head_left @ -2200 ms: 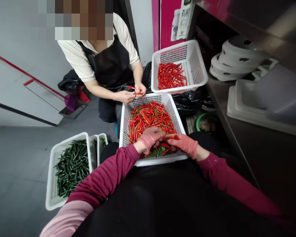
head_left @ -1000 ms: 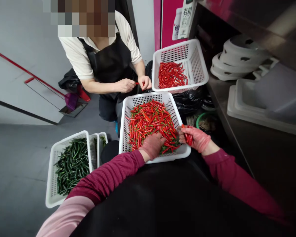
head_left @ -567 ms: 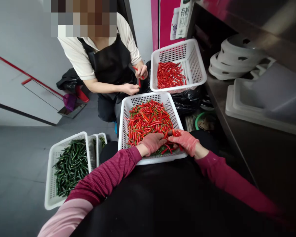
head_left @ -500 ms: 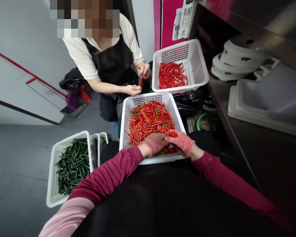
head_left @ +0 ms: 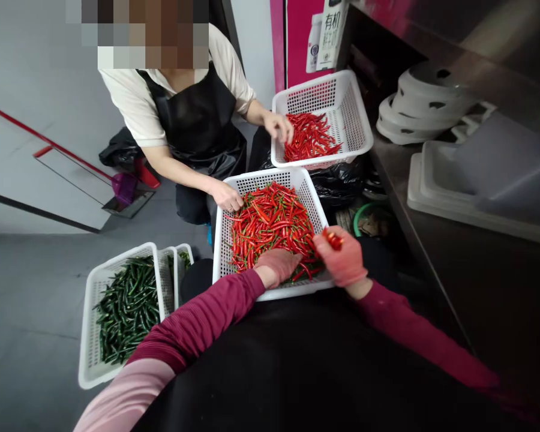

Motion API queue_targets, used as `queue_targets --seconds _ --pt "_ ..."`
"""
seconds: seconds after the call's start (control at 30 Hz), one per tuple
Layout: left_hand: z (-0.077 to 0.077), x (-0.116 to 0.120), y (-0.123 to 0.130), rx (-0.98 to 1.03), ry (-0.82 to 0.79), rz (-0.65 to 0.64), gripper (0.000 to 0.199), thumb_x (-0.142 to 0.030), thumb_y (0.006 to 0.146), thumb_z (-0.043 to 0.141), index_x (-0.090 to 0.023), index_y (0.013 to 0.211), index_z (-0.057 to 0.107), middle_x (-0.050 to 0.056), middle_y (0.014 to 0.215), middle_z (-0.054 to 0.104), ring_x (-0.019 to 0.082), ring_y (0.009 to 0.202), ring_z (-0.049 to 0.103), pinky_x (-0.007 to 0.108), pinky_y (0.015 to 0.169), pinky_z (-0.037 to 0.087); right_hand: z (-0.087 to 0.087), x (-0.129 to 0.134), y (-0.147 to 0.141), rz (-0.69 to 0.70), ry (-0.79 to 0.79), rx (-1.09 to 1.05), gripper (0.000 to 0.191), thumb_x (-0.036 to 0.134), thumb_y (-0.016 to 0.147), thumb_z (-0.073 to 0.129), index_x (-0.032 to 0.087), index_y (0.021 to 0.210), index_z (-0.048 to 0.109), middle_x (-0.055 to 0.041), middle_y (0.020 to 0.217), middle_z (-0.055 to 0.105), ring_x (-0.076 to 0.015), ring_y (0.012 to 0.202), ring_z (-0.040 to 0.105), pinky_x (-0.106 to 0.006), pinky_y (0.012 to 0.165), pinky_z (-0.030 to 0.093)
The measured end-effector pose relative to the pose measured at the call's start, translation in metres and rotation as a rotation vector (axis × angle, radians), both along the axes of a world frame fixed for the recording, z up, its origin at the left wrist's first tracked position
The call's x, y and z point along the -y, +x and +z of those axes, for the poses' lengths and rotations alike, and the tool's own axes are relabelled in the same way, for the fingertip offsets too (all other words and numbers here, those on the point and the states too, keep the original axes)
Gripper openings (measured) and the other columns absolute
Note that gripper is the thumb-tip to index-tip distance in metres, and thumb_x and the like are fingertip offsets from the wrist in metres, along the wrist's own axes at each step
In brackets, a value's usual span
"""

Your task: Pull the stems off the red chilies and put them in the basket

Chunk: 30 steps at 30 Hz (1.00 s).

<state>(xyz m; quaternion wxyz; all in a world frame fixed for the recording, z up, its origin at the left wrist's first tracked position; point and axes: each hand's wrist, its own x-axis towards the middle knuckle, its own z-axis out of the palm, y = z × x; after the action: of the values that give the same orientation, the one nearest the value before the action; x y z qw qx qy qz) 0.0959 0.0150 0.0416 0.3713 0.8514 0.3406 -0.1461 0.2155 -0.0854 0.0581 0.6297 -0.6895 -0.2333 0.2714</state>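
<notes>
A white perforated basket (head_left: 315, 193) in front of me holds a heap of red chilies (head_left: 270, 225) with green stems. My left hand (head_left: 279, 265), in a pink glove, rests on the near part of the heap; its fingertips are lost among the chilies, so their grip is hidden. Over the basket's right rim is my right hand (head_left: 344, 261), gloved alike and closed around several red chilies (head_left: 333, 239). Opposite me, a co-worker's hand (head_left: 227, 195) touches the heap's far left edge. Their other hand (head_left: 279, 126) hovers at a second basket (head_left: 357, 120) of red chilies.
A basket of green chilies (head_left: 130, 309) stands on the floor at left, with further baskets (head_left: 176, 264) beside it. To the right runs a dark shelf (head_left: 396, 174) bearing grey plastic tubs (head_left: 436, 102). A purple broom (head_left: 125, 187) and dustpan lean by the wall.
My hands have parted: the right moved right to the rim with its chilies, while the left stayed low on the heap. The co-worker's hands separated, one toward each red chili basket.
</notes>
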Motion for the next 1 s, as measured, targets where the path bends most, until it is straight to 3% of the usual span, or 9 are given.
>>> queue_targets --seconds 0.13,0.23,0.33,0.43,0.53,0.63,0.8,0.9,1.0 --pt "-0.018 0.004 0.008 -0.124 0.386 -0.457 0.026 -0.024 0.082 0.045 -0.018 0.101 0.062 0.015 0.100 0.057 0.030 0.087 0.060 0.043 0.068 0.046 -0.007 -0.003 0.040 -0.004 0.063 -0.719 0.010 0.023 0.068 0.059 0.019 0.066 0.050 -0.0008 0.059 0.058 -0.0146 0.051 0.055 -0.030 0.050 0.049" --pt "-0.026 0.007 0.014 -0.218 0.537 -0.601 0.031 -0.010 0.083 0.035 -0.015 0.100 0.061 0.016 0.098 0.055 0.029 0.085 0.061 0.042 0.065 0.048 -0.016 0.002 0.048 0.074 0.110 -0.861 0.015 0.016 0.064 0.064 0.018 0.072 0.052 0.0003 0.061 0.060 -0.0138 0.051 0.056 -0.030 0.050 0.050" --pt "-0.019 0.005 0.011 -0.179 0.566 -0.583 0.026 -0.017 0.084 0.040 -0.014 0.103 0.058 0.016 0.099 0.054 0.027 0.083 0.062 0.039 0.063 0.050 -0.022 0.007 0.031 0.157 0.024 -0.733 0.022 0.020 0.060 0.071 0.018 0.072 0.053 0.0042 0.053 0.054 -0.0109 0.044 0.051 -0.029 0.050 0.049" --pt "-0.004 0.001 0.001 -0.129 0.579 -0.531 0.028 -0.021 0.086 0.037 -0.017 0.108 0.053 0.015 0.103 0.053 0.026 0.083 0.062 0.038 0.064 0.050 -0.028 0.002 0.012 0.271 -0.220 -0.375 0.026 0.023 0.054 0.075 0.019 0.074 0.059 0.0040 0.056 0.057 -0.0107 0.047 0.051 -0.026 0.051 0.046" --pt "0.005 -0.002 -0.006 -0.171 0.560 -0.489 0.027 -0.022 0.087 0.034 -0.017 0.108 0.051 0.013 0.097 0.058 0.026 0.081 0.063 0.038 0.065 0.049 -0.035 -0.010 0.002 0.485 -0.497 0.039 0.021 0.019 0.049 0.074 0.021 0.067 0.063 0.0045 0.056 0.058 -0.0108 0.052 0.051 -0.022 0.050 0.040" --pt "0.006 -0.005 -0.010 -0.120 0.480 -0.514 0.030 -0.035 0.088 0.034 -0.017 0.102 0.053 0.011 0.093 0.061 0.026 0.080 0.063 0.036 0.063 0.049 -0.039 -0.019 -0.001 0.620 -0.664 0.234 0.014 0.022 0.052 0.071 0.021 0.063 0.063 0.0043 0.055 0.058 -0.0103 0.050 0.049 -0.022 0.047 0.036" --pt "0.006 -0.009 -0.010 -0.143 0.429 -0.470 0.032 -0.039 0.088 0.033 -0.019 0.094 0.057 0.009 0.091 0.063 0.023 0.081 0.063 0.031 0.063 0.048 -0.039 -0.021 -0.006 0.650 -0.715 0.208 0.016 0.032 0.061 0.066 0.018 0.064 0.059 0.0032 0.050 0.054 -0.0085 0.043 0.047 -0.021 0.043 0.034" --pt "0.007 -0.013 -0.006 -0.227 0.445 -0.338 0.031 -0.039 0.086 0.037 -0.017 0.091 0.059 0.010 0.088 0.064 0.023 0.080 0.063 0.031 0.065 0.047 -0.038 -0.019 -0.011 0.584 -0.695 -0.018 0.019 0.036 0.067 0.063 0.019 0.067 0.054 0.0041 0.042 0.049 -0.0093 0.034 0.043 -0.022 0.037 0.033" --pt "0.004 -0.018 -0.007 -0.250 0.379 -0.184 0.032 -0.039 0.086 0.038 -0.017 0.091 0.060 0.010 0.087 0.064 0.020 0.080 0.062 0.028 0.065 0.045 -0.033 -0.013 -0.008 0.490 -0.516 -0.305 0.020 0.037 0.070 0.061 0.020 0.070 0.050 0.0044 0.040 0.048 -0.0108 0.032 0.043 -0.022 0.032 0.033"
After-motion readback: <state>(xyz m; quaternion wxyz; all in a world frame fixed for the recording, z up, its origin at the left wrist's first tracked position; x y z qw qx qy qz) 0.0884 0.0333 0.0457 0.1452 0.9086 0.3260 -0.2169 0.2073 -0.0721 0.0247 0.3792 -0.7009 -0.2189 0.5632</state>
